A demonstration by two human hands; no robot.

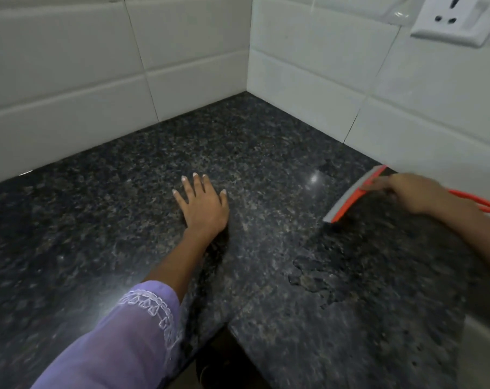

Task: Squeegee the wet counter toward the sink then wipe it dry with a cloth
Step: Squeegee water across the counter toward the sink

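Starting nearest the camera, at about 6 o'clock, the front edge of the dark granite counter makes an inside corner, and a lilac sleeve crosses it, reaching from 7 o'clock toward the middle. Just right of that, around 4 o'clock, a ragged film of water lies on the stone, with beads scattered below it; this is what the task wants pushed off, though the sink is not clearly in view, perhaps only a pale strip at the right edge. Near centre, the left hand lies flat, palm down with fingers spread and straight, holding nothing; it probably bears some weight there so the body can lean into the corner. Farther out, at 3 o'clock, the right hand grips the orange squeegee by its neck, the looped handle trailing behind the wrist. The grey blade is low at the wet patch's far edge, apparently on the stone, angled, which suits a stroke back through the puddle. Beyond, white tiles meet at 12 o'clock, and a socket sits at 1 o'clock. No cloth is visible.
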